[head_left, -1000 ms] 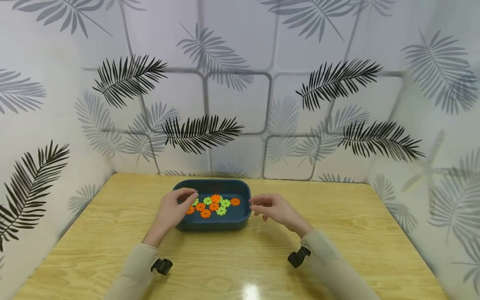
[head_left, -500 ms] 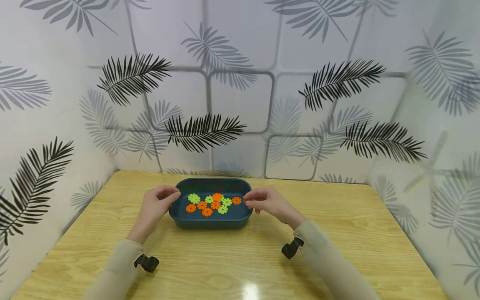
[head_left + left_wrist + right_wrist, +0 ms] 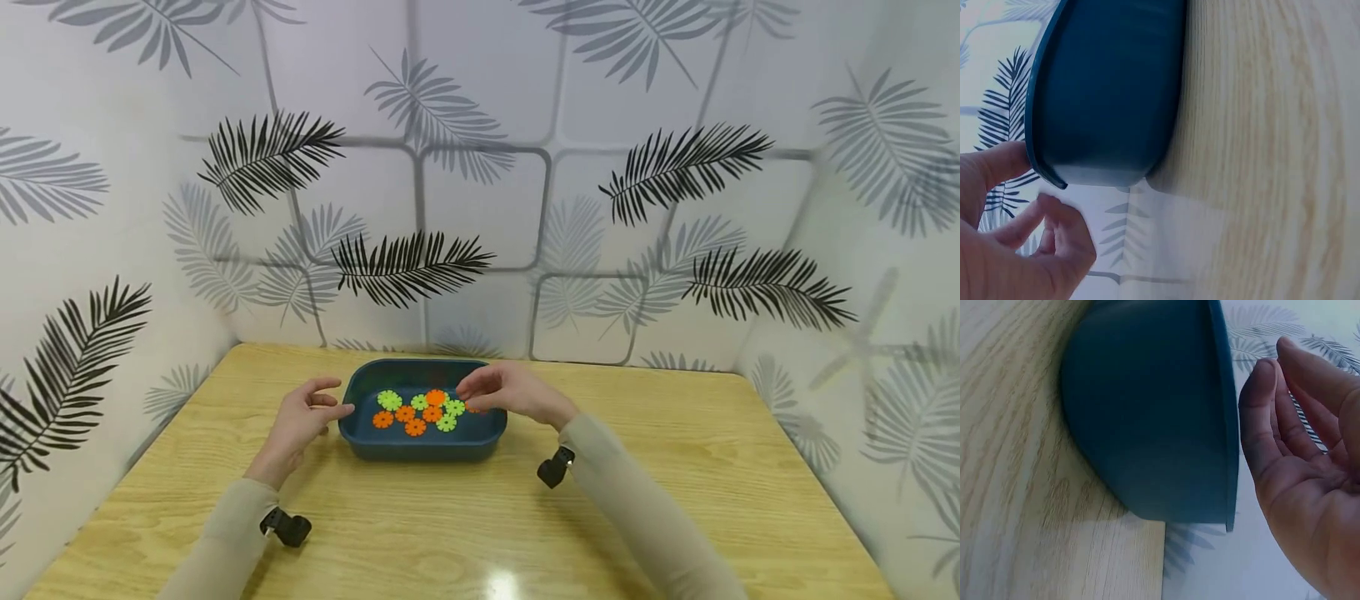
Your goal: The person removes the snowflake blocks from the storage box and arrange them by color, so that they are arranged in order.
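Note:
A dark blue rectangular tub (image 3: 423, 452) stands on the wooden table, with orange flower-shaped discs (image 3: 416, 427) and yellow-green ones (image 3: 388, 400) lying on its floor. At the tub's left end is my left hand (image 3: 300, 421), fingers loosely bent and holding nothing. In the left wrist view a fingertip (image 3: 1013, 156) of it is at the rim. My right hand (image 3: 521, 392) hovers over the tub's right end, partly covering an orange disc. Its fingers and thumb (image 3: 1260, 381) are bent toward each other, with nothing visible between them in the right wrist view.
The light wooden table (image 3: 480, 517) spreads in front of and beside the tub. Behind it rises a white backdrop (image 3: 480, 208) with leaf prints, which also closes in the left and right sides. Each wrist wears a small black camera (image 3: 555, 467).
My left hand has moved left, from over the tub to its outer left end. The right hand has moved left, from beside the right rim to above the tub's inside.

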{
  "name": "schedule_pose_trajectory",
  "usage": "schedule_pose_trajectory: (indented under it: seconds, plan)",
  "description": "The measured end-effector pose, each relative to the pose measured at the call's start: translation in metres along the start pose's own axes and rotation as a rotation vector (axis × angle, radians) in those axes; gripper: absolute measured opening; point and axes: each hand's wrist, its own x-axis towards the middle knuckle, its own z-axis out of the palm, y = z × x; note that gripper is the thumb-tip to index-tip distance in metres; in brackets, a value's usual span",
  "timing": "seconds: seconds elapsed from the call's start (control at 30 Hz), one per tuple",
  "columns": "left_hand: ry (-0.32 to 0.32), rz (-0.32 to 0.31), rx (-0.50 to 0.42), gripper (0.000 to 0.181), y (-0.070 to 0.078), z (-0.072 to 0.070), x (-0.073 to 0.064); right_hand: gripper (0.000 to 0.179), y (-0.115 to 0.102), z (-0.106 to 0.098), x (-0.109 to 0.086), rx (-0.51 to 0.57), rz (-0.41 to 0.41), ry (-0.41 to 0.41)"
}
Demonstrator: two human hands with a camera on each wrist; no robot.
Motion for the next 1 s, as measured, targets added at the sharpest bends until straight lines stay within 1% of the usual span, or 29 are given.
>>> schedule_pose_trajectory:
  seconds: [0.17, 0.33, 0.43, 0.53, 0.63, 0.77, 0.87, 1.0]
  plan:
    - [-0.071, -0.033, -0.073, 0.063, -0.005, 0.0, 0.002, 0.034, -0.003, 0.005, 0.017, -0.064, 0.011, -0.09]
    - [-0.132, -0.02, -0.121, 0.062, -0.006, -0.001, 0.005, 0.029, -0.005, 0.005, 0.031, -0.104, 0.05, -0.138]
    - [-0.161, -0.025, -0.16, 0.065, -0.007, -0.002, 0.007, 0.029, -0.006, 0.004, 0.037, -0.136, 0.076, -0.166]
    - [-0.177, -0.047, -0.193, 0.067, -0.009, -0.003, 0.009, 0.03, -0.004, 0.004, 0.043, -0.174, 0.088, -0.184]
    - [-0.198, -0.064, -0.211, 0.07, -0.011, -0.005, 0.011, 0.029, -0.001, 0.006, 0.049, -0.185, 0.086, -0.211]
    - [-0.214, -0.076, -0.241, 0.072, -0.014, -0.008, 0.012, 0.027, 0.002, 0.009, 0.057, -0.214, 0.082, -0.247]
    - [-0.217, -0.082, -0.263, 0.073, -0.016, -0.009, 0.013, 0.025, 0.004, 0.011, 0.061, -0.28, 0.09, -0.253]
    - [-0.223, -0.083, -0.267, 0.073, -0.017, -0.009, 0.013, 0.023, 0.004, 0.015, 0.063, -0.374, 0.108, -0.261]
